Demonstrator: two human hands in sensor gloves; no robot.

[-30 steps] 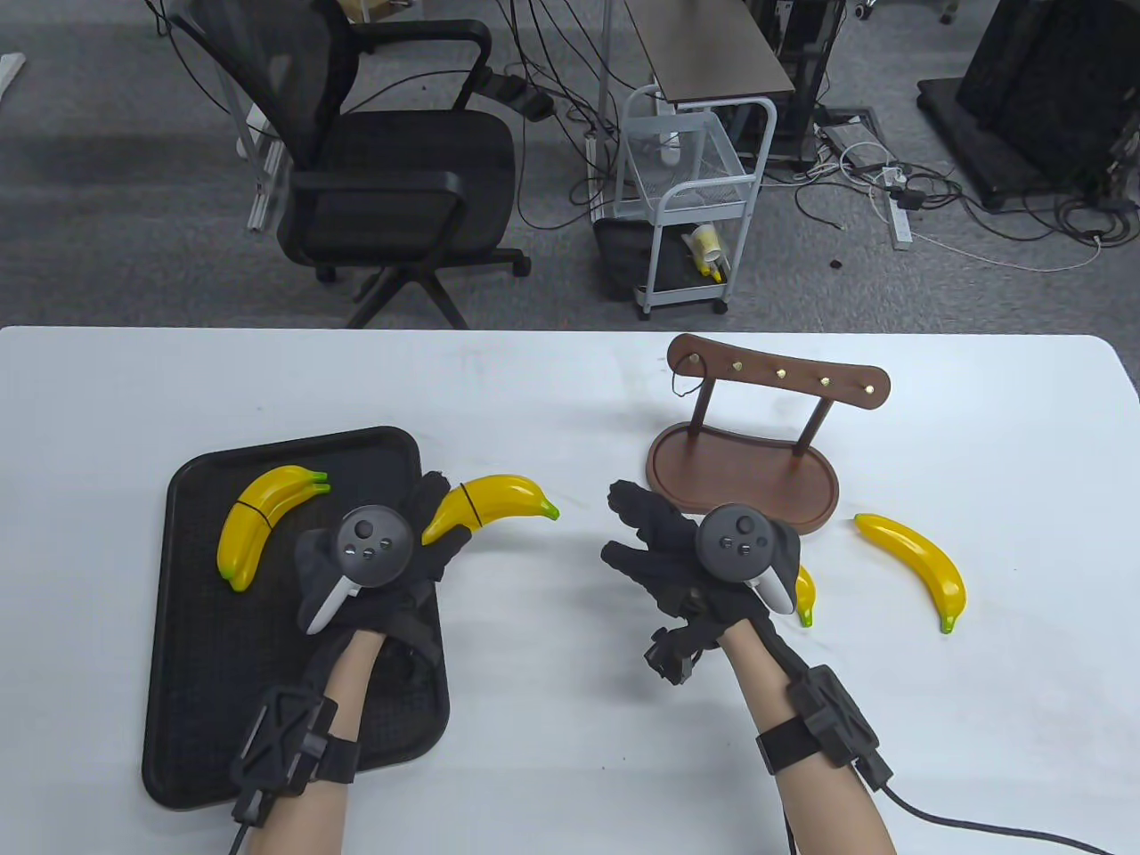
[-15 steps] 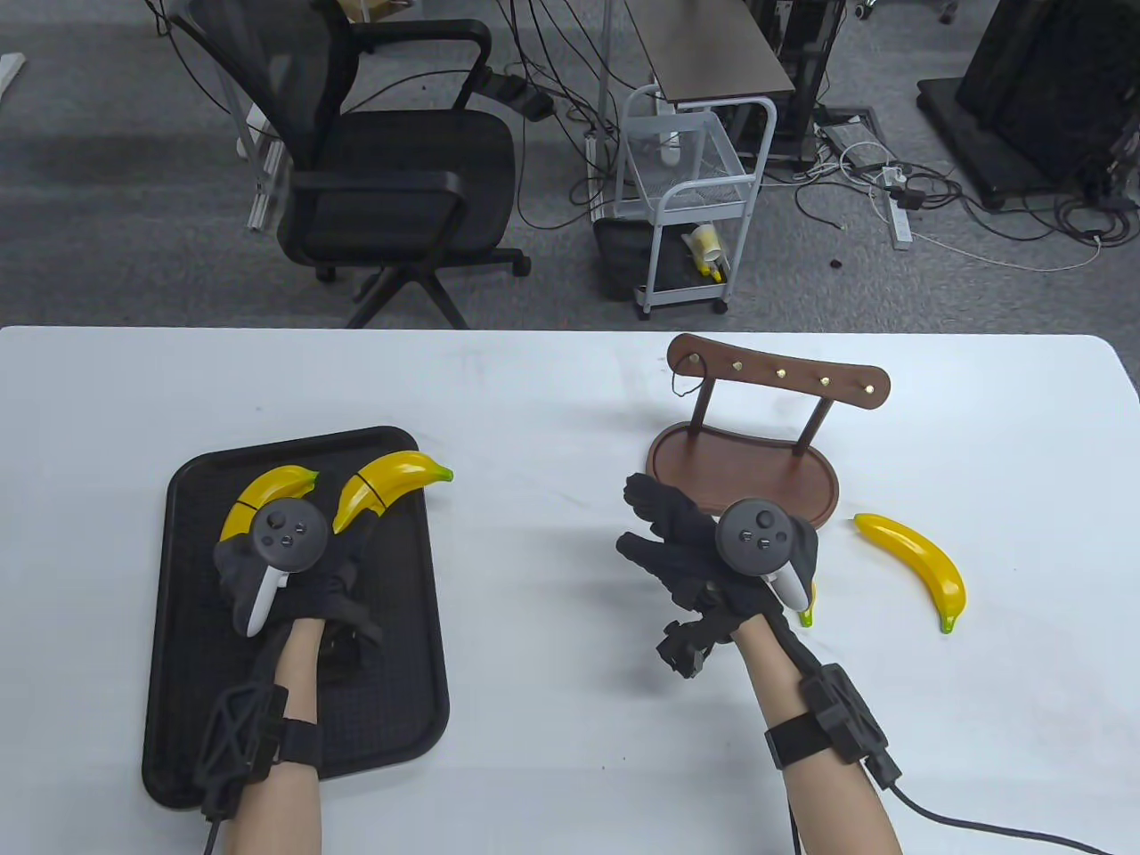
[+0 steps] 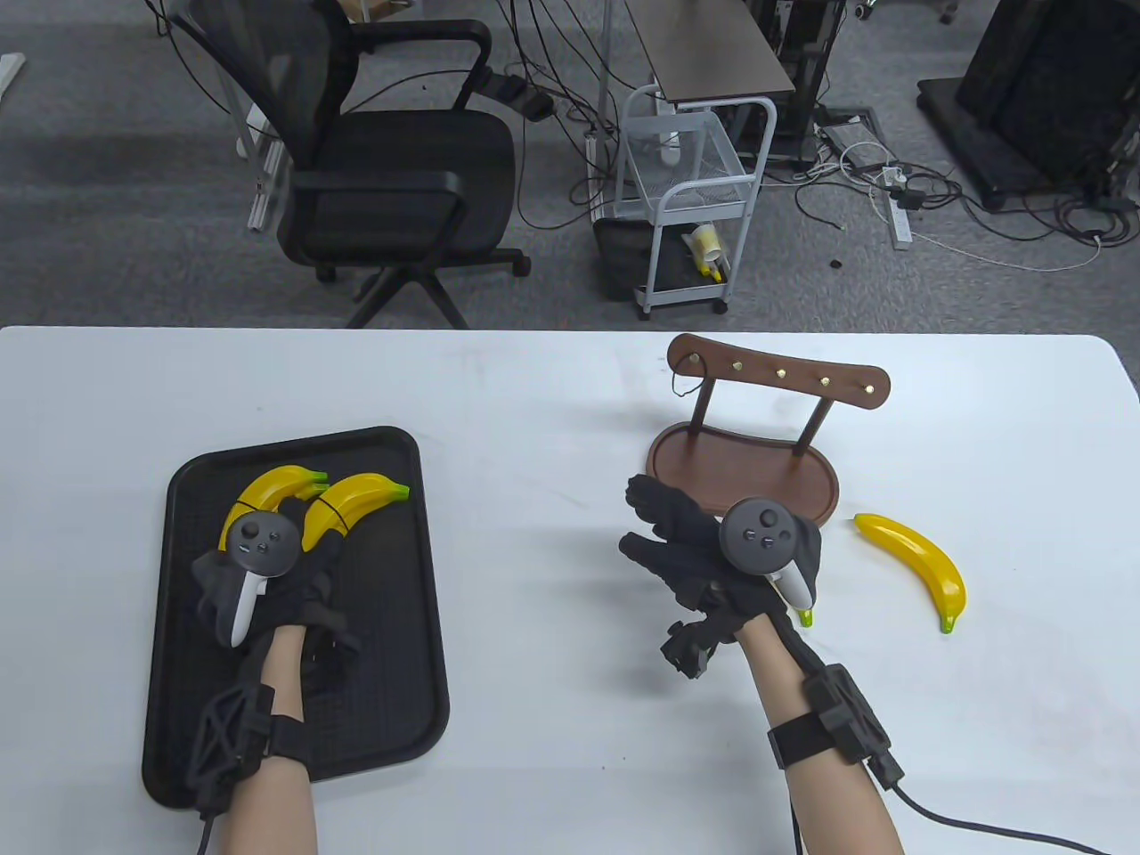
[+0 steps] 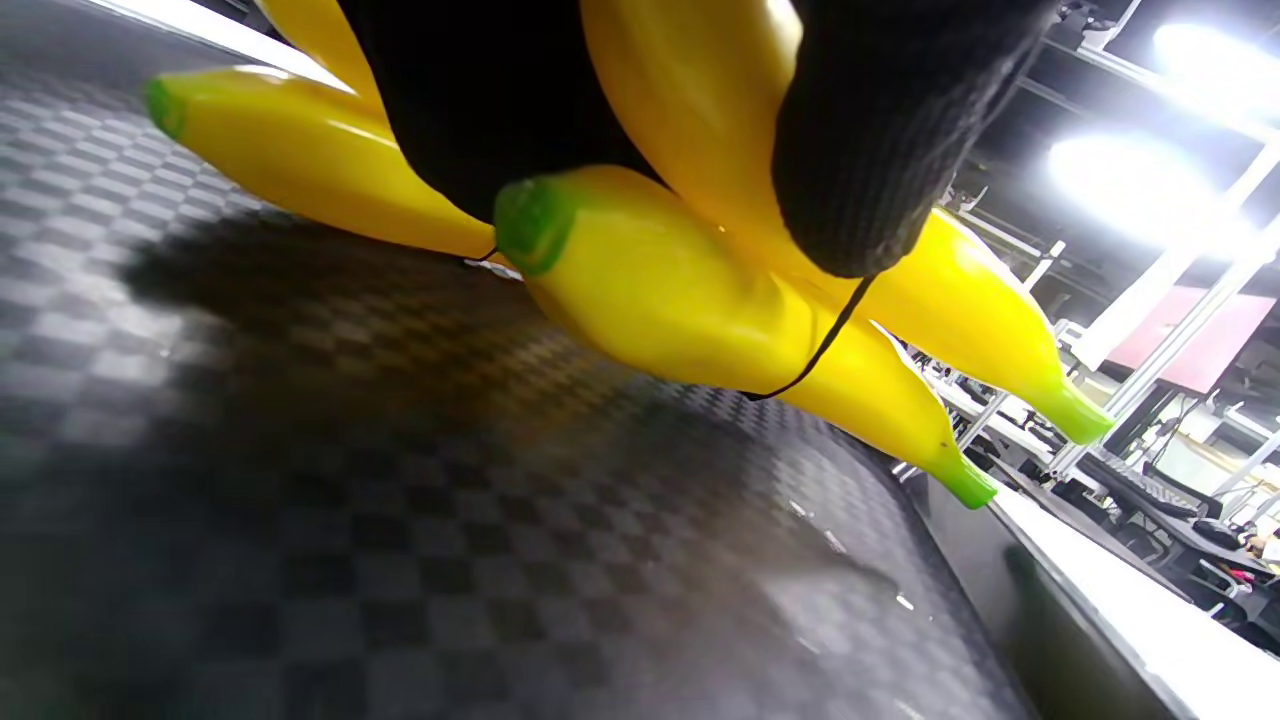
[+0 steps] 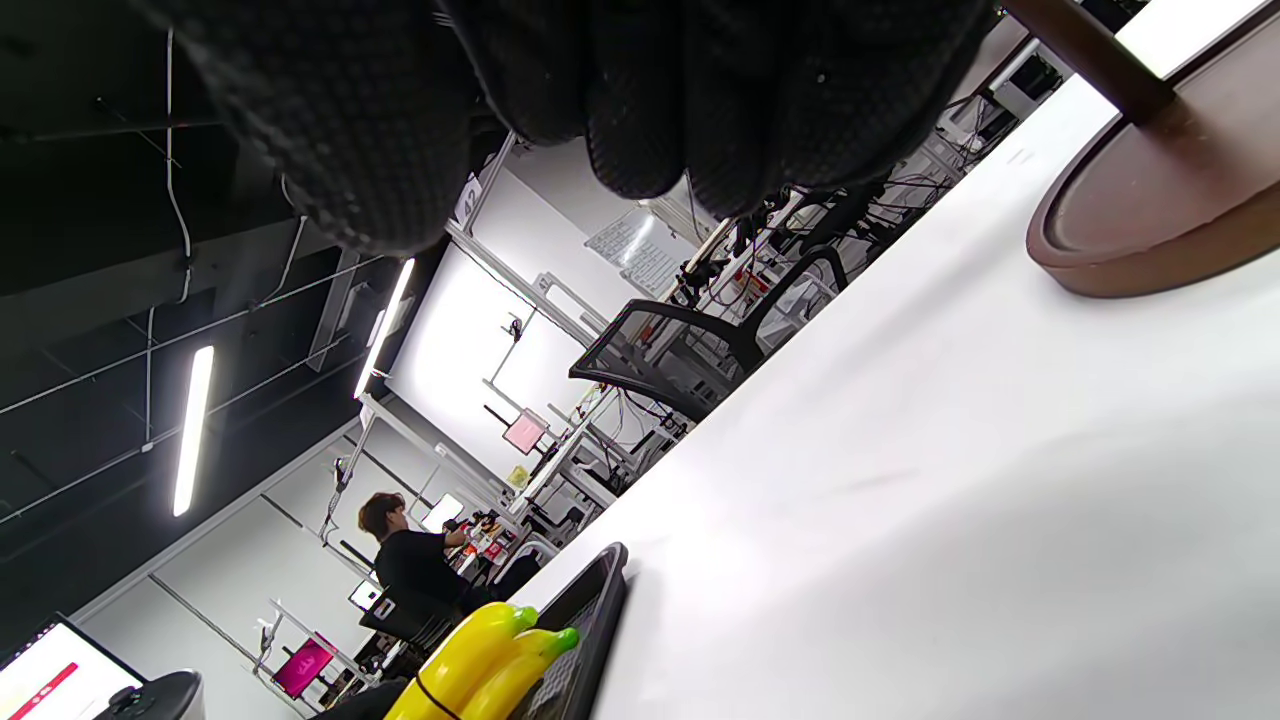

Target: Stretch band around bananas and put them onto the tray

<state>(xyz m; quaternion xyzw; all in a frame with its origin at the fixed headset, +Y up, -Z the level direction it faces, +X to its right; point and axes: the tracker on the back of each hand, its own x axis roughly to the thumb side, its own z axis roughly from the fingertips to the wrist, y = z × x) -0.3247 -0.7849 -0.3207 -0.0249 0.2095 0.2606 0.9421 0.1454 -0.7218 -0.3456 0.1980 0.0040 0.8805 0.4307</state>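
Note:
My left hand [image 3: 298, 570] grips a pair of yellow bananas [image 3: 354, 501] bound by a thin black band [image 4: 820, 350], low over the black tray [image 3: 392, 677]. In the left wrist view my gloved fingers [image 4: 880, 150] curl over this pair [image 4: 680, 300]. Another banded pair [image 3: 267, 488] lies just to their left on the tray. My right hand [image 3: 677, 543] hovers over the table with fingers straight, holding nothing. It hides all of one loose banana but its green tip [image 3: 806, 616]. Another loose banana [image 3: 917, 563] lies to the right.
A brown wooden stand [image 3: 748, 463] with brass pegs stands behind my right hand, and a black band [image 3: 681, 385] hangs from its left peg. White table [image 3: 552, 534] lies between the tray and the stand. An office chair and a cart stand on the floor beyond.
My left hand has carried the banded pair leftwards from the table onto the tray area, beside the first pair. My right hand has shifted slightly to the right.

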